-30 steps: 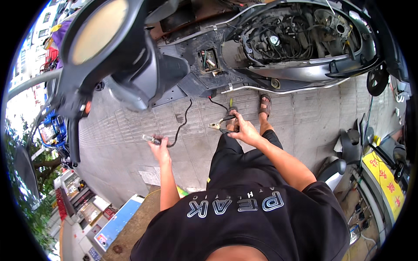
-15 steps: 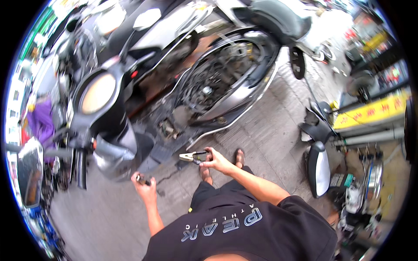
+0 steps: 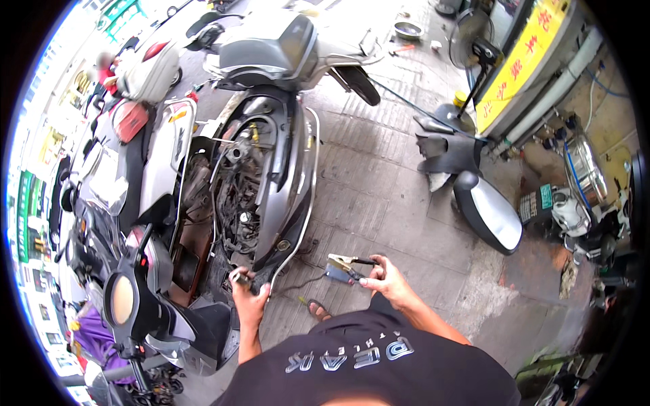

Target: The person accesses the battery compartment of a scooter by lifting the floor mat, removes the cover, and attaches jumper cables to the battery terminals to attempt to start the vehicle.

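My right hand (image 3: 387, 281) is closed around the dark handles of a pair of pliers (image 3: 344, 261), whose pale metal jaws point left. Below the jaws shows a small blue-grey object (image 3: 338, 273); I cannot tell whether it touches them. My left hand (image 3: 249, 303) is closed on a short dark tool with a metal end (image 3: 242, 278), mostly hidden by the fingers. This hand is in front of the footboard of a grey scooter (image 3: 274, 230). The scooter's seat (image 3: 267, 57) is tilted up, and its wiring and engine parts (image 3: 238, 216) lie exposed.
More parked scooters (image 3: 132, 155) crowd the left side. To the right are a white-and-black body panel (image 3: 493, 213), a black plastic panel (image 3: 453, 152), a standing fan (image 3: 472, 40) and a yellow sign (image 3: 521, 61). Grey paving (image 3: 379, 183) lies between.
My view has turned to the right, and the scooter now stands lengthwise at left. Both hands keep their tools. My left hand now appears closer to the footboard.
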A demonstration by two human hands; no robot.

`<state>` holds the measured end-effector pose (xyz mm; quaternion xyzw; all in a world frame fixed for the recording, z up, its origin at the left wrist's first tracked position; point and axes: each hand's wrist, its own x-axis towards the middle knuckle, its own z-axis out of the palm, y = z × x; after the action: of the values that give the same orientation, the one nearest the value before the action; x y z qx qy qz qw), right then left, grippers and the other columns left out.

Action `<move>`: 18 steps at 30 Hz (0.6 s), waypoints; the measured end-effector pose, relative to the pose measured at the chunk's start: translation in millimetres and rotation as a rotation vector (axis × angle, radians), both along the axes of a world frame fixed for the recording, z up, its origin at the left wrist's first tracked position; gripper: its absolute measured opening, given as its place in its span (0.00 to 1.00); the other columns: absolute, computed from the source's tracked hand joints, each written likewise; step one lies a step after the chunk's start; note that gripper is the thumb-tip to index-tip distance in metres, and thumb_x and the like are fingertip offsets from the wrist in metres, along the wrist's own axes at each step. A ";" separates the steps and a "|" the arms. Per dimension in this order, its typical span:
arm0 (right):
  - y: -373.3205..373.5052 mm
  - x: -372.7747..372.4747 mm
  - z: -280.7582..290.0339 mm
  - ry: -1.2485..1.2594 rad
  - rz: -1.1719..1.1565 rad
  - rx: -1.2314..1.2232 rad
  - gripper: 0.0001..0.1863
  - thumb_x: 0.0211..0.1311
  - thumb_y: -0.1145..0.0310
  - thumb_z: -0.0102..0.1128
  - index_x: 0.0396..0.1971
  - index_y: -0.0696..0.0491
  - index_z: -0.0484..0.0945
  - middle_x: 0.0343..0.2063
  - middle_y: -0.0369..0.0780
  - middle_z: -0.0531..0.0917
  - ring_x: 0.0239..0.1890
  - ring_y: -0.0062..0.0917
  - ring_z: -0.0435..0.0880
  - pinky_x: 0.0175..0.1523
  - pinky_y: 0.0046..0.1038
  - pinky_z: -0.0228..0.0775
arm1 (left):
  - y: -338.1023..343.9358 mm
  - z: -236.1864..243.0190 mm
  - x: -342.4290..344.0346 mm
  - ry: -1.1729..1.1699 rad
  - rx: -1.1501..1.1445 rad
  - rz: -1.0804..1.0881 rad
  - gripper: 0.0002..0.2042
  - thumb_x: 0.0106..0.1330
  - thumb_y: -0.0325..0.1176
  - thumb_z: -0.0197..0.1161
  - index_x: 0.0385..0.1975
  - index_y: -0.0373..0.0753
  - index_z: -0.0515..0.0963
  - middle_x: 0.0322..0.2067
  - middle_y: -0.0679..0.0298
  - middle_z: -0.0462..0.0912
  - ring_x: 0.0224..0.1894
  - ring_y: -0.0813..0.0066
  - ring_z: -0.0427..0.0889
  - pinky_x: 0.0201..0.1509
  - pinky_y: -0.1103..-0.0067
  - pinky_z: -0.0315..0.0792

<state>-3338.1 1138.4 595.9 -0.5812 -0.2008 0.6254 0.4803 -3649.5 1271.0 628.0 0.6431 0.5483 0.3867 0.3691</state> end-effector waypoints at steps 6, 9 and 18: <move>25.1 115.5 40.1 0.050 -0.207 -0.017 0.49 0.46 0.69 0.77 0.64 0.67 0.53 0.24 0.31 0.72 0.29 0.15 0.71 0.40 0.18 0.67 | 82.2 14.9 158.5 0.087 0.074 -0.250 0.27 0.48 0.21 0.69 0.49 0.38 0.66 0.37 0.63 0.70 0.41 0.74 0.71 0.49 0.78 0.67; 49.5 175.8 50.7 -0.055 -0.337 0.036 0.45 0.47 0.73 0.74 0.63 0.65 0.56 0.24 0.31 0.71 0.29 0.15 0.70 0.39 0.17 0.63 | 123.4 30.3 247.8 0.084 0.076 -0.321 0.26 0.49 0.20 0.68 0.49 0.38 0.66 0.38 0.63 0.72 0.41 0.74 0.72 0.49 0.78 0.68; 185.8 350.7 108.4 -0.120 -0.533 0.143 0.41 0.47 0.73 0.70 0.62 0.62 0.59 0.25 0.32 0.73 0.29 0.14 0.72 0.34 0.16 0.61 | 297.8 71.2 452.6 -0.032 0.095 -0.552 0.28 0.47 0.23 0.70 0.49 0.38 0.67 0.39 0.62 0.73 0.43 0.73 0.74 0.51 0.76 0.69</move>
<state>-2987.4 1324.2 704.2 -0.6143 -0.1126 0.4258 0.6547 -3197.0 1568.8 699.1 0.7786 0.3276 0.3067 0.4386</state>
